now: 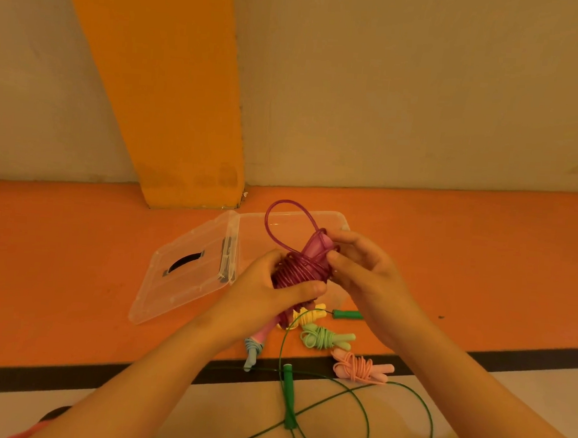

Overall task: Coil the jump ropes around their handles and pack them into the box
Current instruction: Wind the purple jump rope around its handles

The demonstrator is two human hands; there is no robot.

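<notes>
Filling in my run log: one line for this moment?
step: coiling purple rope | left hand: holds coil | right hand: pinches handle end | box: open

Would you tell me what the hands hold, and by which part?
The purple jump rope: left hand grips the coiled middle, right hand pinches near the handle tops.

An orange table (72, 272) meets a beige wall (426, 91) with an orange pillar (159, 90).
</notes>
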